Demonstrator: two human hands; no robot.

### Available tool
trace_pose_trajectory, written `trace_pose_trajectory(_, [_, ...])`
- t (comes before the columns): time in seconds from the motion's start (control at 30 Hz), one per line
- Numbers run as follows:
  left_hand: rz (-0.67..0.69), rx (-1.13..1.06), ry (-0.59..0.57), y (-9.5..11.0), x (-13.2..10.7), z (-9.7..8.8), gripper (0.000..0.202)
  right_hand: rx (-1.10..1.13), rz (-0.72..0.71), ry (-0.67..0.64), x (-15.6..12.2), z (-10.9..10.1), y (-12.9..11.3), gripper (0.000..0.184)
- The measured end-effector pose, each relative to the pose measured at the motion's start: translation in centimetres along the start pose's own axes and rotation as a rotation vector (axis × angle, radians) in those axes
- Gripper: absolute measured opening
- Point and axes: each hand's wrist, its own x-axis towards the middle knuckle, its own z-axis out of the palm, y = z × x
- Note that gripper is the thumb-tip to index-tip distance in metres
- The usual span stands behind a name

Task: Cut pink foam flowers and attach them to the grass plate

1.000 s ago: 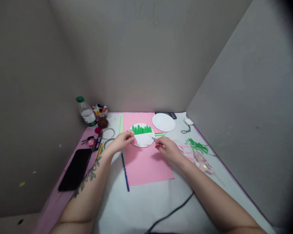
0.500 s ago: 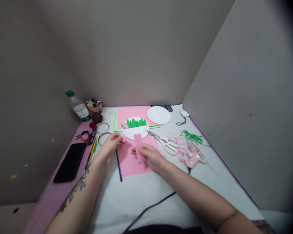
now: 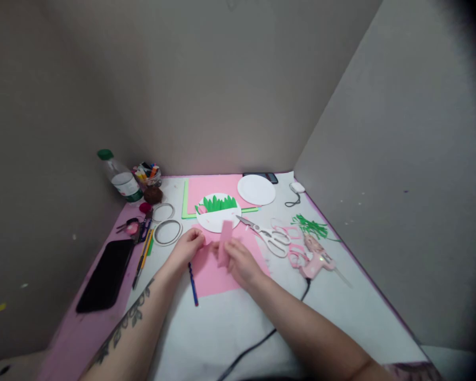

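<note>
My right hand [image 3: 241,259] is closed on a narrow pink paper strip [image 3: 226,241], which stands up above a pink sheet [image 3: 214,283]. Beside it, my left hand [image 3: 190,246] has thumb and fingers pinched together over the sheet's left part; whatever is between them is too small or hidden to name. Just beyond the hands lies a white disc [image 3: 218,220] with a green paper grass fringe [image 3: 218,204] and a small pink paper shape [image 3: 202,210] at its left. A blue pencil [image 3: 193,286] rests along the sheet's left edge.
White-handled scissors [image 3: 275,246] and a pink glue gun [image 3: 317,263] with its cord [image 3: 257,345] lie right. Green paper strips [image 3: 311,226] and a white plate [image 3: 256,190] sit farther back. Left are tape rings [image 3: 167,233], a black phone [image 3: 106,275] and a bottle [image 3: 122,182].
The view has shifted slightly. My left hand has come a little closer to the right hand, which still holds the pink strip, now turned more upright.
</note>
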Motion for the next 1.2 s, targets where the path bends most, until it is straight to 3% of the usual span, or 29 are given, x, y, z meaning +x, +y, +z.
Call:
trace_pose_trajectory(0.07, [0.033, 0.036, 0.011, 0.2, -0.3, 0.1, 0.020, 0.028, 0.057, -0.018, 0.6, 0.0, -0.1, 0.028])
trace_pose_trajectory(0.17, [0.079, 0.099, 0.022, 0.7, -0.9, 0.2, 0.019, 0.011, 0.000, 0.139, 1.4, -1.6, -0.7, 0.024])
trace_pose_trajectory(0.23, [0.103, 0.139, 0.020, 1.0, -1.3, 0.2, 0.019, -0.006, -0.032, 0.173, 1.6, -3.0, -1.5, 0.022])
trace_pose_trajectory(0.37, [0.124, 0.235, 0.016, 1.2, -1.5, 0.5, 0.018, -0.108, -0.007, 0.017, 1.6, -4.7, -3.0, 0.018])
trace_pose_trajectory(0.53, [0.122, 0.366, 0.065, 0.7, -0.8, 1.2, 0.021, -0.246, -0.099, -0.201, 3.0, -4.9, -3.7, 0.025])
trace_pose_trajectory(0.7, [0.149, 0.427, 0.163, 1.0, -1.1, 0.8, 0.025, -0.256, -0.162, -0.121, 4.1, -5.0, -2.1, 0.026])
trace_pose_trajectory(0.8, [0.159, 0.269, 0.284, 1.6, -1.9, 0.5, 0.034, -0.335, -0.150, -0.200, 3.2, -5.0, -1.6, 0.021])
trace_pose_trajectory(0.87, [0.178, 0.112, 0.201, 2.0, -2.5, 0.7, 0.049, -0.399, -0.113, -0.334, 2.3, -4.7, -1.6, 0.018])
trace_pose_trajectory(0.93, [0.160, 0.069, 0.007, 2.2, -3.1, 1.4, 0.058, -0.435, -0.106, -0.437, 1.6, -4.3, -1.6, 0.016])
trace_pose_trajectory(1.0, [0.096, 0.116, -0.070, 2.4, -3.5, 2.0, 0.045, -0.440, -0.136, -0.440, 1.4, -4.0, -1.3, 0.015])
trace_pose_trajectory(1.1, [0.003, 0.174, -0.018, 2.4, -3.6, 2.3, 0.021, -0.391, -0.160, -0.321, 1.8, -4.0, -0.8, 0.011])
trace_pose_trajectory(1.2, [-0.040, 0.186, 0.059, 2.4, -3.5, 2.0, 0.018, -0.333, -0.156, -0.234, 2.4, -4.4, -0.6, 0.008])
